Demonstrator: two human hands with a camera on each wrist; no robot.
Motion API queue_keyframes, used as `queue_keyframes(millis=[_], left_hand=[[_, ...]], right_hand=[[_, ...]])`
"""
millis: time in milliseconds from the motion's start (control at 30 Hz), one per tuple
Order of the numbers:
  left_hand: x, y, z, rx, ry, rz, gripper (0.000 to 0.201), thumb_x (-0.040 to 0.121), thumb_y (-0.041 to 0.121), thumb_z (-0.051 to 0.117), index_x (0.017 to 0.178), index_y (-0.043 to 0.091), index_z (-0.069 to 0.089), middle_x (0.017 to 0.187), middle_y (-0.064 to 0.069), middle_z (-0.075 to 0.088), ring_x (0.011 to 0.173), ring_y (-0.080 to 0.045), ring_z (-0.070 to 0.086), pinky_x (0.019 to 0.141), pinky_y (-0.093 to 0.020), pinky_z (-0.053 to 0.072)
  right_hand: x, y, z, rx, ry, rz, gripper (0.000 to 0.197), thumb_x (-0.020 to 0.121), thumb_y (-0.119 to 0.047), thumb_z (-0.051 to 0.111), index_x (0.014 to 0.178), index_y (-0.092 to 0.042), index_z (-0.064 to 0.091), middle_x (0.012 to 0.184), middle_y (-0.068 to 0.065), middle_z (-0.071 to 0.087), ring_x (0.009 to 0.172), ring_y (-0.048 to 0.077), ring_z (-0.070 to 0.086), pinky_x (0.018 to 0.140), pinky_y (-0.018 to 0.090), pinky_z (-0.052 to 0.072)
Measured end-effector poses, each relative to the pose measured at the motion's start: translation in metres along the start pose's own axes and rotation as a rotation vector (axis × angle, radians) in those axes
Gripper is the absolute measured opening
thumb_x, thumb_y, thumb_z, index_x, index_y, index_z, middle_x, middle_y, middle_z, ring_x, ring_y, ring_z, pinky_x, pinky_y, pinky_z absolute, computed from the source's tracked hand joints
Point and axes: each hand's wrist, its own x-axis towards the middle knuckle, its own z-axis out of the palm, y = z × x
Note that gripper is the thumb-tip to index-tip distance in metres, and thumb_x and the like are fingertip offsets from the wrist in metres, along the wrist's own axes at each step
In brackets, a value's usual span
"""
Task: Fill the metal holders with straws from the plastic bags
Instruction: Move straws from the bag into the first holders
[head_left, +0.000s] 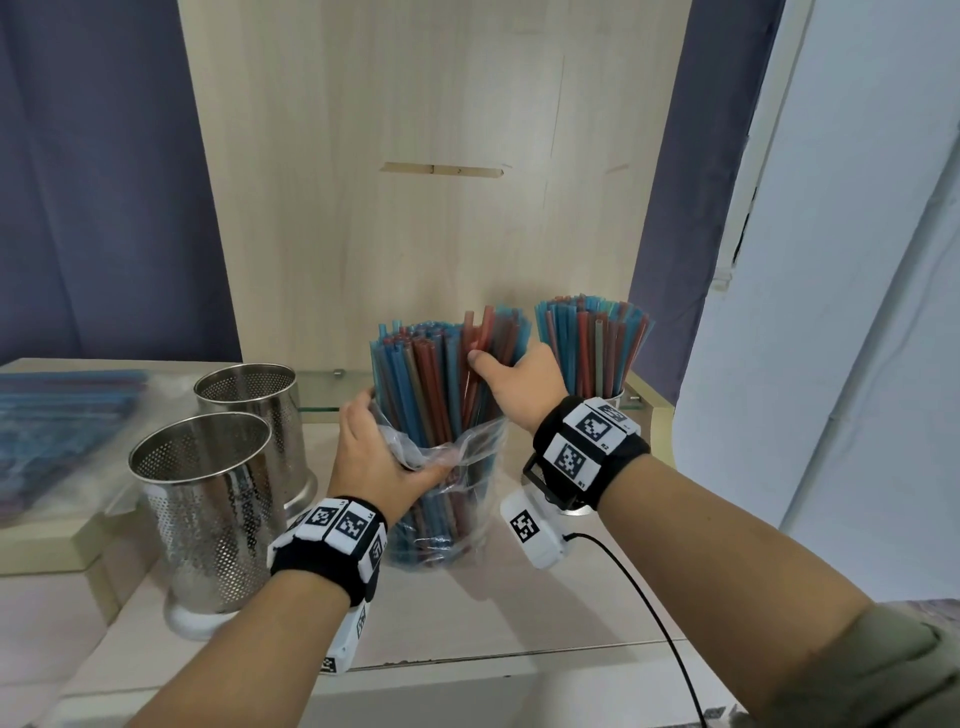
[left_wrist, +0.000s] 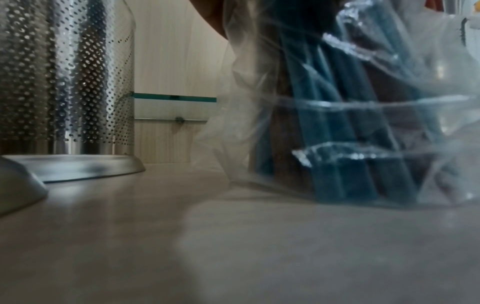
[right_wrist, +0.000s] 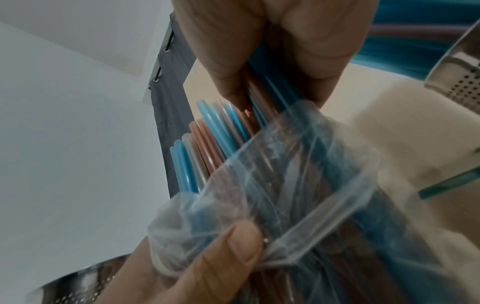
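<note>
A clear plastic bag (head_left: 470, 467) of blue and red straws (head_left: 415, 379) stands upright on the counter, its mouth pushed down. My left hand (head_left: 374, 452) grips the bunched bag rim (right_wrist: 283, 224), thumb over the plastic. My right hand (head_left: 511, 384) is curled round a bunch of straws (right_wrist: 249, 107) at the bundle's right side, lifted slightly above the others. Two empty perforated metal holders (head_left: 208, 509) (head_left: 254, 410) stand at the left. A third holder (head_left: 615, 395), full of straws, stands behind my right wrist. The bag's bottom (left_wrist: 350, 174) rests on the counter.
More bagged straws (head_left: 62, 421) lie flat on a raised ledge at the far left. A wooden back panel (head_left: 415, 182) rises behind the holders, with a low glass strip (head_left: 322, 389) at its foot. A black cable (head_left: 649, 618) runs from my right wrist over the counter's front edge.
</note>
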Motion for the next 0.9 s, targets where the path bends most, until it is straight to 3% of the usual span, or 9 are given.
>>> queue_keyframes(millis=[100, 167, 267, 400, 467, 567, 633, 767, 900], left_hand=[[0.000, 0.002, -0.001, 0.002, -0.002, -0.002, 0.120, 0.055, 0.043, 0.092, 0.145, -0.002, 0.026, 0.138, -0.013, 0.039, 0.118, -0.008, 0.034, 0.096, -0.017, 0.029], [0.000, 0.002, -0.001, 0.003, -0.007, -0.003, 0.120, 0.055, 0.043, 0.092, 0.145, -0.001, 0.026, 0.138, -0.013, 0.039, 0.121, -0.012, 0.037, 0.097, -0.018, 0.030], [0.000, 0.001, -0.003, 0.004, -0.015, -0.007, 0.119, 0.054, 0.042, 0.092, 0.144, -0.001, 0.027, 0.137, -0.013, 0.040, 0.120, -0.011, 0.038, 0.098, -0.019, 0.031], [0.000, -0.001, -0.002, 0.010, -0.024, -0.010, 0.120, 0.055, 0.045, 0.091, 0.145, -0.001, 0.026, 0.137, -0.013, 0.040, 0.125, -0.019, 0.040, 0.099, -0.020, 0.031], [0.000, 0.000, -0.001, 0.019, -0.029, -0.011, 0.120, 0.055, 0.045, 0.091, 0.145, -0.001, 0.026, 0.137, -0.013, 0.040, 0.126, -0.020, 0.041, 0.099, -0.019, 0.031], [0.001, -0.001, -0.001, 0.029, -0.043, -0.020, 0.121, 0.055, 0.047, 0.090, 0.145, 0.000, 0.025, 0.139, -0.013, 0.039, 0.129, -0.022, 0.040, 0.100, -0.021, 0.032], [0.001, -0.001, -0.002, 0.033, -0.054, -0.025, 0.122, 0.054, 0.048, 0.090, 0.146, 0.001, 0.024, 0.140, -0.012, 0.039, 0.130, -0.023, 0.040, 0.101, -0.021, 0.032], [0.001, 0.000, -0.002, 0.036, -0.070, -0.028, 0.123, 0.054, 0.049, 0.090, 0.146, 0.002, 0.023, 0.139, -0.011, 0.038, 0.130, -0.021, 0.039, 0.101, -0.021, 0.031], [0.000, -0.002, -0.002, 0.038, -0.057, -0.027, 0.125, 0.053, 0.052, 0.089, 0.146, 0.001, 0.024, 0.138, -0.012, 0.040, 0.130, -0.022, 0.041, 0.102, -0.023, 0.033]], right_hand=[[0.001, -0.004, -0.001, 0.038, 0.011, -0.012, 0.016, 0.089, -0.016, 0.071, 0.096, -0.001, 0.073, 0.078, 0.004, 0.073, 0.075, 0.015, 0.070, 0.069, 0.031, 0.057], [0.002, -0.007, -0.002, 0.091, 0.034, -0.003, 0.016, 0.089, -0.014, 0.070, 0.098, -0.001, 0.071, 0.093, 0.015, 0.074, 0.085, 0.023, 0.070, 0.080, 0.035, 0.056], [0.008, -0.015, -0.009, 0.113, 0.027, -0.009, 0.010, 0.090, -0.010, 0.066, 0.084, -0.004, 0.071, 0.085, 0.012, 0.072, 0.080, 0.021, 0.068, 0.083, 0.037, 0.056], [0.020, -0.031, -0.025, 0.132, 0.026, -0.030, 0.032, 0.086, -0.007, 0.058, 0.055, -0.014, 0.063, 0.065, 0.006, 0.064, 0.067, 0.023, 0.061, 0.080, 0.044, 0.055], [0.028, -0.037, -0.030, 0.193, 0.052, -0.022, 0.029, 0.085, -0.008, 0.059, 0.058, -0.016, 0.063, 0.062, 0.005, 0.063, 0.066, 0.024, 0.060, 0.079, 0.045, 0.055], [0.029, -0.037, -0.029, 0.213, 0.040, 0.009, 0.004, 0.086, -0.011, 0.065, 0.086, -0.010, 0.069, 0.073, 0.007, 0.066, 0.073, 0.024, 0.062, 0.082, 0.042, 0.055], [0.025, -0.033, -0.028, 0.197, 0.003, 0.042, 0.014, 0.087, -0.009, 0.066, 0.100, -0.007, 0.069, 0.087, 0.008, 0.067, 0.080, 0.022, 0.063, 0.083, 0.037, 0.056], [0.021, -0.032, -0.024, 0.237, 0.024, 0.055, 0.012, 0.087, -0.006, 0.070, 0.079, -0.016, 0.070, 0.073, 0.000, 0.065, 0.066, 0.014, 0.060, 0.072, 0.030, 0.052], [0.021, -0.033, -0.021, 0.167, -0.018, 0.044, 0.016, 0.087, -0.014, 0.071, 0.073, -0.022, 0.069, 0.078, 0.001, 0.065, 0.077, 0.015, 0.061, 0.077, 0.032, 0.050]])
